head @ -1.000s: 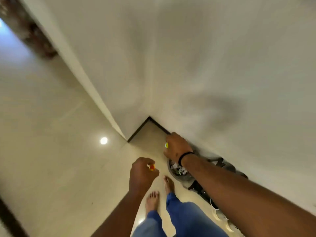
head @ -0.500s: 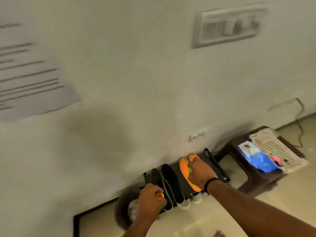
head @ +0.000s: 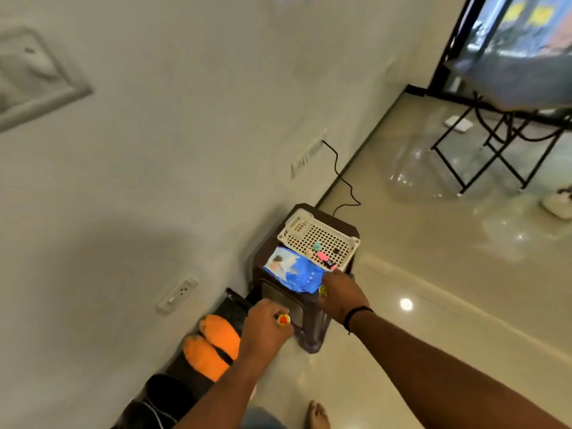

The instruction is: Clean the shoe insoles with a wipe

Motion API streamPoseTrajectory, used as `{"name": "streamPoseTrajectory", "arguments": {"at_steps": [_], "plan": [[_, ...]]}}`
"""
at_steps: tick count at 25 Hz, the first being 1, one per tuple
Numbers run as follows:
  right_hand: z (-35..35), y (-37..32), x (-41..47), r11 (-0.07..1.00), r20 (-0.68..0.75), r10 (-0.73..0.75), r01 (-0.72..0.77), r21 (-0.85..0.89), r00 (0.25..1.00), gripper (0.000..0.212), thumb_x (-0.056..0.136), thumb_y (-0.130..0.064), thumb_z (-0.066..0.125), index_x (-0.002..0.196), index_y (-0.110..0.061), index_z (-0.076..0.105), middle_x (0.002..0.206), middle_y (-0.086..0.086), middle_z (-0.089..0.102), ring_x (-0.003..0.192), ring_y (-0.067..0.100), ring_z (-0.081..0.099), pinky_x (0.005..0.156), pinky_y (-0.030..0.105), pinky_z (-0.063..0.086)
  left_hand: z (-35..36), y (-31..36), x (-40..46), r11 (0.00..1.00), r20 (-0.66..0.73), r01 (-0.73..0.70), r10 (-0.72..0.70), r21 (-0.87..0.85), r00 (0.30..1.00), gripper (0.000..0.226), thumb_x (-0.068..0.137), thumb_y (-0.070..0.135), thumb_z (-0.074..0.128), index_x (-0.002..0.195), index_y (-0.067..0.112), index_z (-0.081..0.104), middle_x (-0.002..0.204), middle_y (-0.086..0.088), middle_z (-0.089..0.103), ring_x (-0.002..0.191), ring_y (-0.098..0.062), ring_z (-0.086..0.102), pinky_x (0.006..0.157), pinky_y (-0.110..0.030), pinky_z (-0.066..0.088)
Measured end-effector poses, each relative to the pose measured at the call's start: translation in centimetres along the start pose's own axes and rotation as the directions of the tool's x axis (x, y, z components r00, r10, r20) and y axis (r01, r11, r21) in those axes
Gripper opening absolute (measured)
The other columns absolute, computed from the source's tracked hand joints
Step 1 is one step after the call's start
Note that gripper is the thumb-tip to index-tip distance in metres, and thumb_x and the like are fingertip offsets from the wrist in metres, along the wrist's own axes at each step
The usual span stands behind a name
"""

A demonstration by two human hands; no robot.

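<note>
The right hand (head: 339, 294) reaches to the near right corner of a blue pack of wipes (head: 292, 273) lying on a dark brown stool (head: 309, 317) against the wall; its fingers are at the pack's edge, but whether they already pinch it or only touch it cannot be told. The left hand (head: 266, 329) hangs near the stool's front with fingers curled, holding nothing that can be made out. A white basket (head: 318, 235) with small bits inside sits just beyond the pack on the same surface, touching or nearly touching it. To the left, on a low black shoe rack (head: 230, 305) by the wall, rest a pair of orange slippers (head: 213, 345) and darker shoes (head: 161, 397) nearer; the insoles themselves are not visible from here. Judging by this, a wipe has not yet been drawn. The risks: a one-handed tug could drag the whole light pack off the stool or nudge the basket toward the far edge, and several wipes may come out in a clump. The glossy floor (head: 433, 258) looks slippery for the bare foot (head: 317, 413).
</note>
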State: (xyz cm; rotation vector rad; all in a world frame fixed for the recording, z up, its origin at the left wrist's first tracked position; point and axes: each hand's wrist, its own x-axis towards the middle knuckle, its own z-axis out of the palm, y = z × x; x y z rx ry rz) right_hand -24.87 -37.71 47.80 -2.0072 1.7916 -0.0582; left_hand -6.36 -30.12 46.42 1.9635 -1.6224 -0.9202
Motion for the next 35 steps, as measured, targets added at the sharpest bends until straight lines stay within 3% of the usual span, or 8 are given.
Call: {"name": "streamPoseTrajectory", "arguments": {"at_steps": [5, 10, 15, 19, 23, 28, 32, 35], "plan": [[-2.2, 5.4, 5.3, 0.988, 0.022, 0.128, -0.129, 0.085, 0.992, 0.034, 0.083, -0.028, 0.059, 0.115, -0.018, 0.063, 0.119, 0.007, 0.062, 0.104, 0.026, 0.062, 0.084, 0.034, 0.055, 2.0, 3.8, 6.4, 0.994, 0.099, -0.08, 0.073, 0.07, 0.992, 0.012, 0.073, 0.017, 0.072, 0.085, 0.013, 0.073, 0.086, 0.002, 0.063, 0.077, -0.012, 0.061, 0.065, -0.025, 0.05], [-5.1, 9.1, 11.0, 0.992, -0.04, 0.125, -0.124, 0.035, 0.991, 0.032, 0.082, -0.039, 0.063, 0.109, -0.021, 0.063, 0.107, 0.001, 0.062, 0.098, 0.021, 0.061, 0.076, 0.033, 0.055, 3.9, 8.2, 16.7, 0.991, 0.094, -0.059, 0.047, 0.124, 0.994, 0.027, 0.076, 0.017, 0.076, 0.104, 0.015, 0.074, 0.102, 0.001, 0.066, 0.092, -0.016, 0.065, 0.078, -0.021, 0.048], [-4.6, 13.2, 19.4, 0.994, -0.054, 0.098, -0.1, -0.048, 0.994, 0.026, 0.087, -0.034, 0.057, 0.107, -0.018, 0.063, 0.109, 0.004, 0.062, 0.101, 0.023, 0.056, 0.078, 0.034, 0.049, 7.9, 11.3, 26.2, 0.998, 0.012, 0.055, -0.056, 0.041, 0.998, 0.02, 0.072, 0.01, 0.081, 0.086, 0.015, 0.067, 0.084, 0.006, 0.066, 0.079, -0.014, 0.064, 0.069, -0.027, 0.052], [0.3, 16.8, 28.2, 0.988, 0.084, -0.083, 0.093, -0.124, 0.993, 0.023, 0.086, -0.028, 0.055, 0.102, -0.018, 0.067, 0.105, 0.003, 0.064, 0.103, 0.027, 0.052, 0.092, 0.04, 0.039, 13.9, 9.9, 31.7, 0.974, -0.056, 0.206, -0.201, 0.09, 0.978, 0.021, 0.078, 0.017, 0.08, 0.095, 0.018, 0.068, 0.09, 0.007, 0.068, 0.083, -0.01, 0.064, 0.071, -0.023, 0.053], [4.6, 20.1, 34.4, 0.953, 0.192, -0.216, 0.249, -0.173, 0.957, 0.014, 0.076, -0.022, 0.06, 0.087, -0.018, 0.068, 0.087, 0.0, 0.064, 0.089, 0.025, 0.048, 0.082, 0.042, 0.038, 19.6, 8.6, 37.3, 0.934, -0.09, 0.265, -0.25, 0.24, 0.964, 0.016, 0.084, 0.02, 0.073, 0.099, 0.014, 0.069, 0.096, -0.002, 0.069, 0.091, -0.019, 0.064, 0.075, -0.03, 0.049], [7.9, 22.4, 37.8, 0.813, 0.362, -0.453, 0.544, -0.206, 0.815, 0.029, 0.066, -0.042, 0.078, 0.084, -0.02, 0.073, 0.077, -0.004, 0.06, 0.084, 0.023, 0.044, 0.071, 0.038, 0.039, 24.4, 7.1, 41.7, 0.873, -0.051, 0.313, -0.318, 0.374, 0.947, 0.012, 0.092, 0.025, 0.063, 0.102, 0.018, 0.064, 0.106, 0.0, 0.063, 0.092, -0.016, 0.062, 0.068, -0.027, 0.044], [9.0, 22.3, 38.0, 0.782, 0.32, -0.506, 0.583, -0.221, 0.801, 0.026, 0.07, -0.035, 0.078, 0.088, -0.018, 0.07, 0.081, 0.0, 0.059, 0.083, 0.023, 0.044, 0.069, 0.037, 0.04, 25.1, 5.7, 41.9, 0.826, -0.04, 0.372, -0.394, 0.424, 0.918, 0.016, 0.098, 0.027, 0.058, 0.111, 0.019, 0.063, 0.113, 0.001, 0.062, 0.095, -0.011, 0.061, 0.071, -0.02, 0.042], [8.2, 22.6, 37.1, 0.833, 0.32, -0.444, 0.517, -0.195, 0.837, 0.039, 0.073, -0.038, 0.074, 0.104, -0.015, 0.068, 0.095, 0.002, 0.059, 0.086, 0.024, 0.047, 0.072, 0.038, 0.042, 24.2, 6.0, 40.4, 0.854, -0.06, 0.351, -0.356, 0.383, 0.933, 0.021, 0.098, 0.028, 0.057, 0.116, 0.018, 0.062, 0.117, 0.001, 0.062, 0.102, -0.013, 0.061, 0.081, -0.022, 0.047]]}}
